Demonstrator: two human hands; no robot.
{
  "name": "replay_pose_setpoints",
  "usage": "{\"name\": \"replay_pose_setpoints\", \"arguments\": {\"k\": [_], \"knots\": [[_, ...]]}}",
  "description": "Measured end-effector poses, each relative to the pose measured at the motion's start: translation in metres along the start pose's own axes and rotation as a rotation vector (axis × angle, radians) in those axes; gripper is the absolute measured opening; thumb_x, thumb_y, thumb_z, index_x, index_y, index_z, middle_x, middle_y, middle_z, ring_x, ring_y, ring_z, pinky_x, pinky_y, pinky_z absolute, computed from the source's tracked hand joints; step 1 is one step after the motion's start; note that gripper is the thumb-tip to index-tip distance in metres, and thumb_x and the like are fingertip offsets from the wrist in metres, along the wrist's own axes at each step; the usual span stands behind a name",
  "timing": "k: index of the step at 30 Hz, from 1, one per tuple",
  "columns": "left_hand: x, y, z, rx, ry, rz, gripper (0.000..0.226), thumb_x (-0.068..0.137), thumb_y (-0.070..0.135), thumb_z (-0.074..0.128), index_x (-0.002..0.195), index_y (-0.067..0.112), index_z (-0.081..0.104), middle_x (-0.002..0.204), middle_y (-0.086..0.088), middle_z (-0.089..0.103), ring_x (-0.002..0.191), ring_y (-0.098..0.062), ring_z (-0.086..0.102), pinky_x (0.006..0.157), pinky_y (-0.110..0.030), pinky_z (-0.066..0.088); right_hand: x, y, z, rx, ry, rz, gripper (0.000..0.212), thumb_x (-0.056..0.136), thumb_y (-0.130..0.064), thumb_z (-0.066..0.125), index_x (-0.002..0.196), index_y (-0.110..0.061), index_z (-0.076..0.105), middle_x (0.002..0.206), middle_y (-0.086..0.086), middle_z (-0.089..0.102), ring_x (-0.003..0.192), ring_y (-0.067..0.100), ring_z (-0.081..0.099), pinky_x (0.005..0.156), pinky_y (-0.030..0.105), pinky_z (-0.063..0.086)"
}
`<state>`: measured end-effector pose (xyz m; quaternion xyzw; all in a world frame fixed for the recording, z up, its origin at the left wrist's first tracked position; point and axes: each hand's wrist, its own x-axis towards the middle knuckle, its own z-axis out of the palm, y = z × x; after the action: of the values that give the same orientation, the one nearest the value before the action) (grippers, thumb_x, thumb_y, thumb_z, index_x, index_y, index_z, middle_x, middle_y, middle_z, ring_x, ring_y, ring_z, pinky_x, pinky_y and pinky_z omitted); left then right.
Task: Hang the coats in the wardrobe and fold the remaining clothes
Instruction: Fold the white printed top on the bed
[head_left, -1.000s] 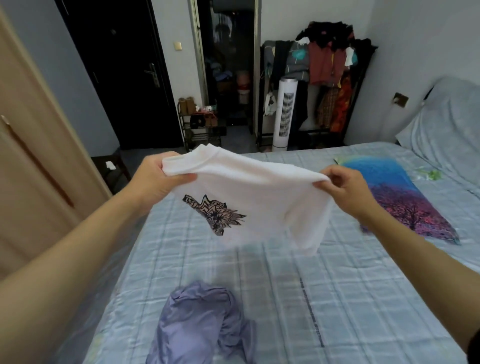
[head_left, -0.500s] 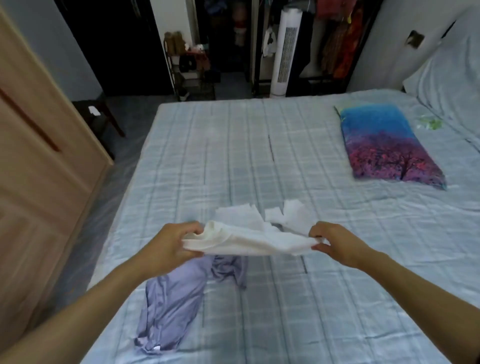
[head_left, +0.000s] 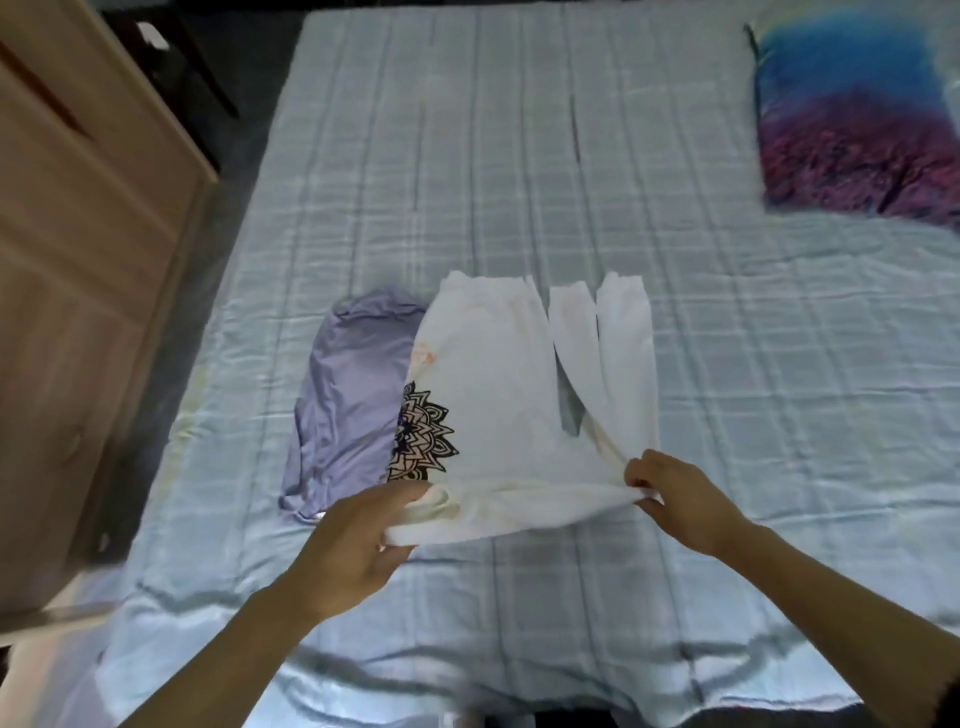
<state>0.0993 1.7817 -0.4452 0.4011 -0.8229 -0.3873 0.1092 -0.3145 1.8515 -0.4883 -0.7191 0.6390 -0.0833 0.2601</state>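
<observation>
Both hands, left hand (head_left: 358, 540) and right hand (head_left: 675, 499), pinch the white shirt's (head_left: 498, 395) near edge; they should lay it flat beside the lilac garment (head_left: 348, 400).

Purple garment (head_left: 353, 395) — right side under white shirt (head_left: 493, 395); pillow (head_left: 857, 119) cropped.
</observation>
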Motion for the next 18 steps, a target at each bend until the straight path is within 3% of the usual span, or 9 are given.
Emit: {"name": "replay_pose_setpoints", "arguments": {"k": [4, 7, 9, 13, 15, 18], "knots": [[-0.018, -0.013, 0.030, 0.121, -0.014, 0.180, 0.020, 0.081, 0.006, 0.070, 0.100, 0.013, 0.066, 0.092, 0.007, 0.060, 0.076, -0.015, 0.057, 0.060, -0.026, 0.046, -0.027, -0.001, 0.043, -0.106, 0.125, 0.059, 0.021, 0.072, 0.007, 0.075, 0.081, -0.008, 0.064, 0.076, 0.005, 0.054, 0.063, 0.025, 0.053, 0.053, 0.039, 0.050], [-0.039, -0.034, 0.072, 0.311, -0.090, 0.282, 0.033, 0.066, -0.007, 0.068, 0.087, 0.018, 0.064, 0.087, 0.006, 0.058, 0.070, -0.017, 0.052, 0.060, -0.028, 0.042, -0.050, 0.004, 0.095, -0.176, 0.163, 0.052, 0.027, 0.061, 0.010, 0.079, 0.075, -0.009, 0.064, 0.072, 0.007, 0.054, 0.060, 0.027, 0.054, 0.055, 0.031, 0.048], [-0.057, -0.058, 0.110, 0.409, -0.122, 0.351, 0.036, 0.063, -0.009, 0.055, 0.080, 0.021, 0.061, 0.082, 0.005, 0.058, 0.067, -0.018, 0.051, 0.059, -0.028, 0.041, -0.062, 0.009, 0.133, -0.193, 0.159, 0.046, 0.029, 0.058, 0.010, 0.082, 0.071, -0.008, 0.063, 0.071, 0.008, 0.055, 0.062, 0.030, 0.055, 0.057, 0.033, 0.049], [-0.087, -0.097, 0.169, 0.426, -0.172, 0.307, 0.017, 0.091, 0.015, 0.060, 0.075, 0.019, 0.064, 0.078, 0.004, 0.059, 0.071, -0.017, 0.055, 0.066, -0.029, 0.047, -0.074, 0.011, 0.190, -0.209, 0.182, 0.119, 0.026, 0.058, 0.012, 0.082, 0.070, -0.005, 0.065, 0.076, 0.013, 0.064, 0.070, 0.035, 0.060, 0.065, 0.039, 0.056], [-0.095, -0.102, 0.181, 0.386, -0.240, 0.217, 0.007, 0.079, 0.021, 0.071, 0.079, 0.020, 0.064, 0.084, 0.005, 0.058, 0.077, -0.018, 0.056, 0.073, -0.027, 0.045, -0.079, 0.009, 0.202, -0.208, 0.201, 0.156, 0.022, 0.063, 0.007, 0.080, 0.076, -0.005, 0.067, 0.082, 0.012, 0.067, 0.074, 0.034, 0.063, 0.074, 0.042, 0.057], [-0.089, -0.090, 0.181, 0.358, -0.408, 0.043, 0.019, 0.071, 0.036, 0.061, 0.086, 0.025, 0.057, 0.091, 0.008, 0.053, 0.084, -0.016, 0.054, 0.074, -0.026, 0.047, -0.084, 0.008, 0.202, -0.223, 0.184, 0.176, 0.019, 0.070, -0.003, 0.076, 0.086, -0.008, 0.069, 0.091, 0.009, 0.069, 0.080, 0.032, 0.065, 0.083, 0.044, 0.057]]}}
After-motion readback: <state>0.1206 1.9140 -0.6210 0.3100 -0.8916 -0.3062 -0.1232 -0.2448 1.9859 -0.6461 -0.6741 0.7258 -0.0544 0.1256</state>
